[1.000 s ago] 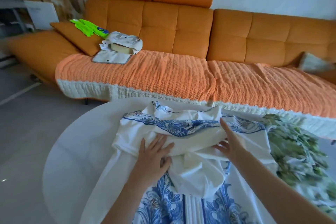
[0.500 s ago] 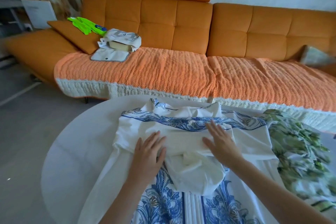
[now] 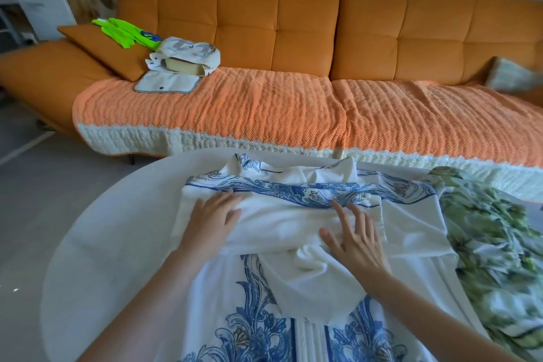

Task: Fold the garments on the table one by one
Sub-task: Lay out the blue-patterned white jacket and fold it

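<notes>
No text can be read. The blue mark on the green cloth [image 3: 126, 34], far beyond the left grip [image 3: 212, 219], is too blurred.

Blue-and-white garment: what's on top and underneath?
On the blue-and-white garment: left hand and right hand, flat on its folded white part. Under: the white table, showing at left. Anything between cloth and table is hidden.

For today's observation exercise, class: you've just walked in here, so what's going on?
A person is folding a white garment with blue print on a round white table. Both hands press flat on its folded-over upper part, the left hand near the left edge, the right hand nearer the middle. A green leafy garment lies crumpled to the right.
</notes>
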Motion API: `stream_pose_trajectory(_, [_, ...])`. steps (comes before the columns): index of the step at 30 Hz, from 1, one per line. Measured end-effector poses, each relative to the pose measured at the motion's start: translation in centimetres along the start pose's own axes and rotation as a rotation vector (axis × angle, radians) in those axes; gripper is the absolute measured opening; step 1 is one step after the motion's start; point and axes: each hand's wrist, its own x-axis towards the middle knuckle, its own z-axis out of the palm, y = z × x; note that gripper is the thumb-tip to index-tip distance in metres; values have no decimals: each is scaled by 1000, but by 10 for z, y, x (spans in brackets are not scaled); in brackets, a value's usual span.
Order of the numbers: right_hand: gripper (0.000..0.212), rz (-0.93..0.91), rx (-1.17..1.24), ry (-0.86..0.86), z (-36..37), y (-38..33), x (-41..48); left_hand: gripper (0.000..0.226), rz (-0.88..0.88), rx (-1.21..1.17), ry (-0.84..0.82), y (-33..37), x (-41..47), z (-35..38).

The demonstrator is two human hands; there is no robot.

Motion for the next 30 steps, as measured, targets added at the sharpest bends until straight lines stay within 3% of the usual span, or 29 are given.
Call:
stream_pose_trajectory(1, [79,-50,-61,17,-5,0,4,69,-19,48,-81,3,0,6])
stream_pose_trajectory(3, [79,-102,-184,-58,-20,7,17,62,-110,149,-213,3,9,12])
stream_pose_trajectory(4, [65,-107,-248,-140,-28,12,23,59,-167,143,-249,4,15,11])
stream_pose_trajectory(5, [52,-112,-260,-190,-32,20,32,60,-212,128,-272,5,18,11])
stream_pose_trajectory(10, [56,11,-309,-344,-39,30,38,66,-225,211,-301,10,16,20])
stream_pose_trajectory(13, [63,-35,-309,-288,-37,29,38,67,-251,208,-302,12,15,17])
stream_pose_trajectory(16, [72,-97,-167,-157,-42,19,34,66,-237,191,-133,20,8,5])
stream_pose_trajectory(19, [85,-216,-240,-270,-31,14,19,67,-220,236,-75,13,-12,2])
stream_pose_trajectory(21, [99,-176,-207,-369,-22,19,14,79,-258,296,-158,-1,-26,7])
stream_pose_trajectory(23, [107,-110,-137,-360,-15,23,15,86,-275,334,-205,-12,-30,9])
stream_pose_trajectory(27, [111,-94,-98,-387,-21,18,15,67,-288,188,-322,-16,-16,11])
stream_pose_trajectory(29, [102,-143,-98,-423,-28,15,15,63,-352,-84,-204,-19,-12,-1])
stream_pose_trajectory(30, [94,-125,-36,-416,-33,11,14,59,-371,-209,-33,-24,-11,-9])
